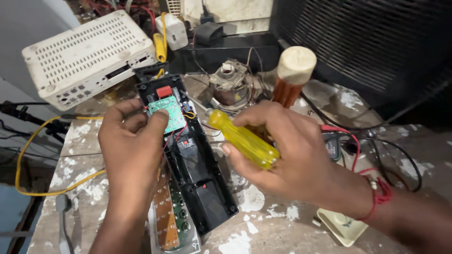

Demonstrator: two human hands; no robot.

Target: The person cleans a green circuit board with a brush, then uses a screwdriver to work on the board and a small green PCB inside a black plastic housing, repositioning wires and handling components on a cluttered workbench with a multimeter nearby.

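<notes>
Right hand (287,150): clenched around a yellow-handled screwdriver (244,139), handle lying across the palm, its long axis running up and to the left toward the opened housing; the shaft tip is too thin to follow with certainty.

Left hand (132,146): fingers closed on the near edge of a small green circuit board (168,113), pinching it where it sits at the upper end of the housing.

Black plastic housing (193,160): long and narrow, open face up, long axis running from upper left to lower right across the tabletop (263,221). It lies between the two hands, just left of the screwdriver handle; the left hand is the nearer to the board. A red part (164,91) sits just above the board.

Alongside, lower left: a strip-shaped brown board (165,221) in a pale tray.

Further out: white vented box (87,54), small motor (230,87), wooden-handled tool (293,75) standing upright, yellow cable (28,155), red and black leads (358,146).
</notes>
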